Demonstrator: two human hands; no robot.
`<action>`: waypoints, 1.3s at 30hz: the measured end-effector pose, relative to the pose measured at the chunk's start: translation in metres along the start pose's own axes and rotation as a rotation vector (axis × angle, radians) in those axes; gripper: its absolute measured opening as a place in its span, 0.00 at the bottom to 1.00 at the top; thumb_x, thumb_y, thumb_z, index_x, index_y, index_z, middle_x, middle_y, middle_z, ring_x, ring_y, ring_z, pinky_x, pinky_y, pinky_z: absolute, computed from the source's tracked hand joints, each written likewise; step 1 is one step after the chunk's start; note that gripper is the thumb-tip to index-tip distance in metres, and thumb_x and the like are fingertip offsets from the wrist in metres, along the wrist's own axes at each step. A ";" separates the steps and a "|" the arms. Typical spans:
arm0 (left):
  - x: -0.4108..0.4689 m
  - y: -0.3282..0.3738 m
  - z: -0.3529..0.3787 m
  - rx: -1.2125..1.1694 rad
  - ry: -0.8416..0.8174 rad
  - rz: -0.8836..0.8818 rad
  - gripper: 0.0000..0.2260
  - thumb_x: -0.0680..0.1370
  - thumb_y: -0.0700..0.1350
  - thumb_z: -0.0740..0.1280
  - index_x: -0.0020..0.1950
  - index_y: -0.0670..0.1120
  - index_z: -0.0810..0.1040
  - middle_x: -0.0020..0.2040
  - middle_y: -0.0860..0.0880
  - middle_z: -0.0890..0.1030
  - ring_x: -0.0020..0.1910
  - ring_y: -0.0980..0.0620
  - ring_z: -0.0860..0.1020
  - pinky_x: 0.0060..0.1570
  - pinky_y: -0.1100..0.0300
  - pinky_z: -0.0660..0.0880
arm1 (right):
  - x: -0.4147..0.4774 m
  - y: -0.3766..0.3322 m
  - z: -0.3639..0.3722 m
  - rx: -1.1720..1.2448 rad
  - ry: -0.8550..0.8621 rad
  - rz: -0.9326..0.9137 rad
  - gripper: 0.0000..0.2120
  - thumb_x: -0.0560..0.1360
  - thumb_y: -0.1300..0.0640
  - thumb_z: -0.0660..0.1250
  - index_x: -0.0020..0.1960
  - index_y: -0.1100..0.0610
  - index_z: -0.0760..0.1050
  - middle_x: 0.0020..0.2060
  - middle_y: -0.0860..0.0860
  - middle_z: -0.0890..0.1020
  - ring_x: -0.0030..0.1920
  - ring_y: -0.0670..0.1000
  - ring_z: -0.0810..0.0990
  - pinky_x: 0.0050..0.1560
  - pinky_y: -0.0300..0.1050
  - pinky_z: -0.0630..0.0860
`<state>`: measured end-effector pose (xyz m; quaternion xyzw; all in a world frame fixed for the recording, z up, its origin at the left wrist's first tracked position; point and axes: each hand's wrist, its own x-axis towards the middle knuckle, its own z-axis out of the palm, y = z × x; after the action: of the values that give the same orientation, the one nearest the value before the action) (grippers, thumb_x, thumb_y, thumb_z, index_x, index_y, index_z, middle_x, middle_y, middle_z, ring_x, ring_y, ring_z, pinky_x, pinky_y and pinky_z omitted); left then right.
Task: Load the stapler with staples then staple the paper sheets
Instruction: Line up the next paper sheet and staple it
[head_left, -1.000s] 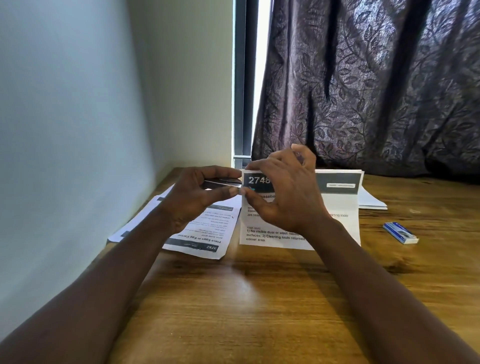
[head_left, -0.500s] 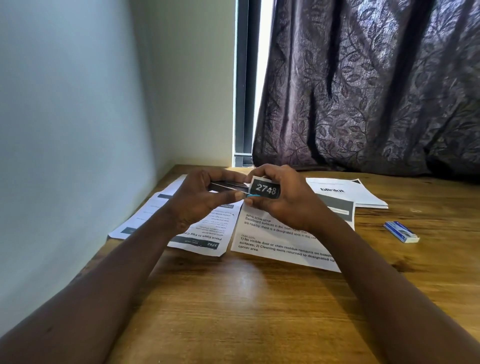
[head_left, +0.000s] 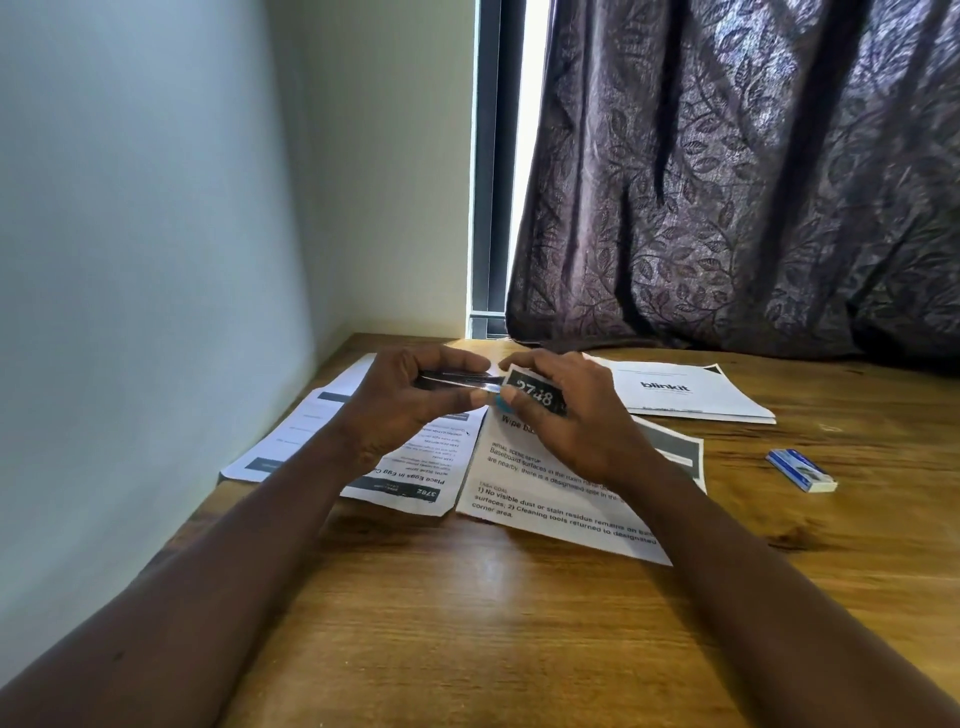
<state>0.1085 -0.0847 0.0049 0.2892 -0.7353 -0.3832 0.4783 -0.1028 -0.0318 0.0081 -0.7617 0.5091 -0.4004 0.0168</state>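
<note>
Stapler (head_left: 457, 382), slim dark metal one, is up off the wooden table (head_left: 467, 623) near its far left corner. Its long axis runs left-right, nose right at the lifted corner of the white printed paper sheets (head_left: 535, 397). Left hand (head_left: 400, 410) is curled around it and right hand (head_left: 571, 415) pinches that corner.

One view only: head-worn, wide-angle. Faces forward and down across the worktop (head_left: 467, 649) toward the curtain (head_left: 727, 182) at the back, wall (head_left: 130, 260) at left. Close range; worktop fills lower frame.
</note>
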 end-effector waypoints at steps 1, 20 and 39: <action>0.001 -0.001 0.000 0.005 0.000 -0.004 0.18 0.67 0.47 0.78 0.56 0.44 0.86 0.53 0.48 0.88 0.55 0.47 0.85 0.56 0.50 0.83 | 0.000 0.001 0.003 0.026 -0.016 0.002 0.16 0.80 0.44 0.64 0.63 0.49 0.79 0.52 0.46 0.82 0.54 0.49 0.77 0.61 0.63 0.71; -0.003 -0.018 -0.016 0.812 0.237 -0.045 0.22 0.68 0.60 0.80 0.59 0.55 0.82 0.46 0.58 0.87 0.46 0.53 0.84 0.50 0.48 0.81 | -0.008 0.015 0.018 -0.488 -0.182 0.066 0.17 0.82 0.37 0.53 0.44 0.47 0.70 0.44 0.50 0.80 0.47 0.54 0.77 0.49 0.49 0.68; -0.023 0.012 0.027 0.368 -0.130 -0.041 0.09 0.75 0.56 0.72 0.45 0.51 0.85 0.46 0.57 0.88 0.44 0.54 0.87 0.39 0.57 0.84 | 0.004 0.016 -0.027 -0.445 0.512 0.022 0.18 0.82 0.43 0.60 0.37 0.50 0.67 0.32 0.52 0.78 0.36 0.57 0.76 0.40 0.51 0.68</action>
<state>0.0919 -0.0523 -0.0027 0.3614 -0.8162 -0.2697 0.3611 -0.1311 -0.0325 0.0218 -0.6158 0.5801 -0.4575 -0.2738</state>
